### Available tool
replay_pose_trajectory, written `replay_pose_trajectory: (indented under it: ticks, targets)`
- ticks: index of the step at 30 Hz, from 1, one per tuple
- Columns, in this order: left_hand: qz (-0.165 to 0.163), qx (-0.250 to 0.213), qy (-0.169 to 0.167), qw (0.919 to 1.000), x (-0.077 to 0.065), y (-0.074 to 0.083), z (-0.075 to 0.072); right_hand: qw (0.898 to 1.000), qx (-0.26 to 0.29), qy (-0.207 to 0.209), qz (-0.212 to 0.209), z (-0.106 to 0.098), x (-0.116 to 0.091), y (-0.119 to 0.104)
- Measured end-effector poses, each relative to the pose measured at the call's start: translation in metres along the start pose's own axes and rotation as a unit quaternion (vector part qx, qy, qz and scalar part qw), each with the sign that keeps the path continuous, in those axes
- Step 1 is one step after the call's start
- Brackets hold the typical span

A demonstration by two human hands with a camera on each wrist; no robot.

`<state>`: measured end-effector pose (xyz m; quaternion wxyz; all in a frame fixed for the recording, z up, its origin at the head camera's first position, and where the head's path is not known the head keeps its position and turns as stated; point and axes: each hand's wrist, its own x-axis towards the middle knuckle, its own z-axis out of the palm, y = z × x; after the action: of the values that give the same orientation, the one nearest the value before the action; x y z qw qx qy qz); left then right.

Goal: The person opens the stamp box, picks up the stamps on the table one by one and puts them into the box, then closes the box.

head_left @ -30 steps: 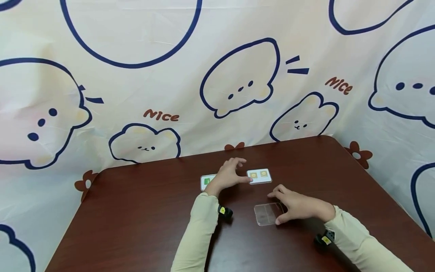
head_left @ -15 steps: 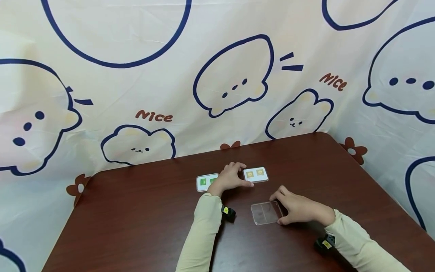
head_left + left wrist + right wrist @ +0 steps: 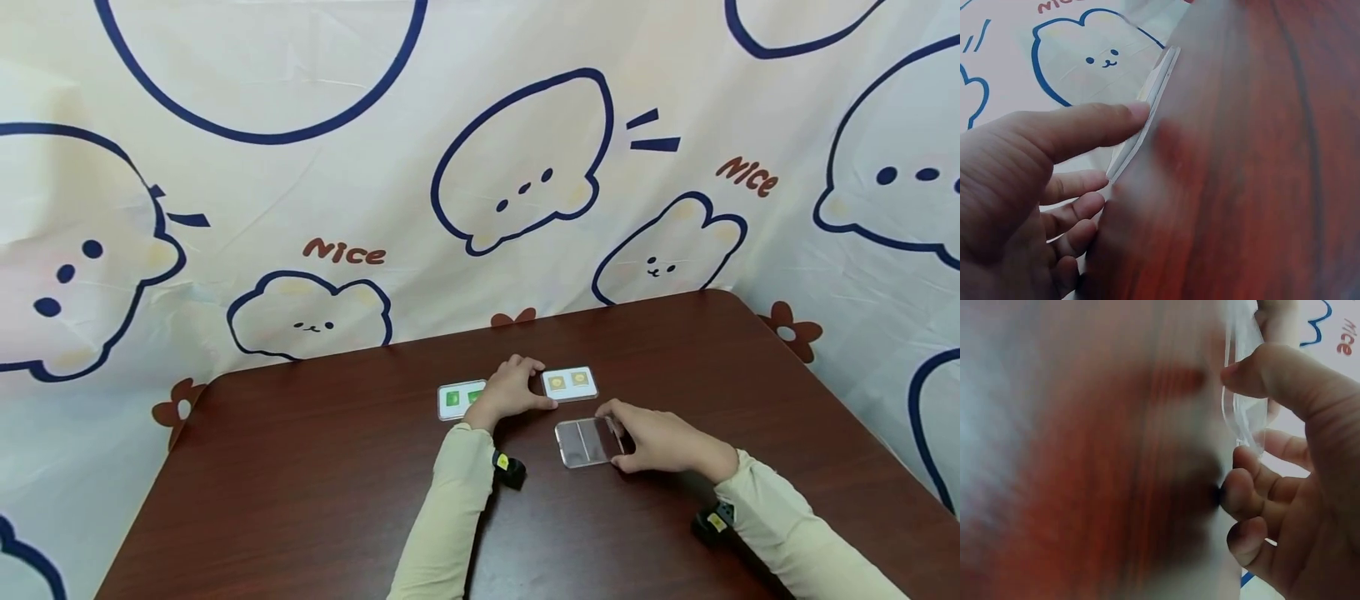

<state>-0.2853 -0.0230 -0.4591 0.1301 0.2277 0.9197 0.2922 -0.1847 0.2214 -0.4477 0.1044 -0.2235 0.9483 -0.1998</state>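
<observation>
My left hand (image 3: 510,390) spans the left end of a flat clear case (image 3: 568,392) with two small gold squares on white. In the left wrist view, the thumb presses one edge of that case (image 3: 1159,84), and a fingertip meets its near end. Closer to me, my right hand (image 3: 666,437) grips the right end of a clear plastic lid (image 3: 581,442) between thumb and fingers. The right wrist view shows this lid (image 3: 1249,406) pinched by its edges. Left of my left wrist lies a second case (image 3: 452,408) with green squares, partly covered by the hand.
All of this is on a dark brown wooden table (image 3: 315,492). Behind and beside the table hangs a pale cloth (image 3: 337,192) with cartoon drawings. A black wrist camera (image 3: 512,472) sits on the left wrist, another camera (image 3: 711,525) on the right.
My right hand has closed onto the clear lid and shifted it toward the back, nearer the gold-square case. The left hand stays at the left end of that case.
</observation>
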Motion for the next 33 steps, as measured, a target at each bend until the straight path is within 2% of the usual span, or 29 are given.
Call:
replay_pose_trajectory:
  ticks: [5,12,21,33]
  targets:
    - [0.005,0.021,0.004,0.9998,0.0,0.0,0.001,1.0,0.01,0.011,0.013,-0.003,0.013,0.009]
    - [0.006,0.026,0.003,0.9996,0.0,-0.001,0.001,0.999,0.008,0.033,0.03,-0.009,0.037,0.02]
    - [-0.008,-0.002,-0.006,0.9999,0.0,0.0,-0.001,0.998,0.023,0.03,0.048,-0.015,0.062,0.026]
    - [-0.007,-0.001,0.005,1.0,-0.001,0.001,0.0,0.998,0.03,0.003,0.052,-0.019,0.076,0.025]
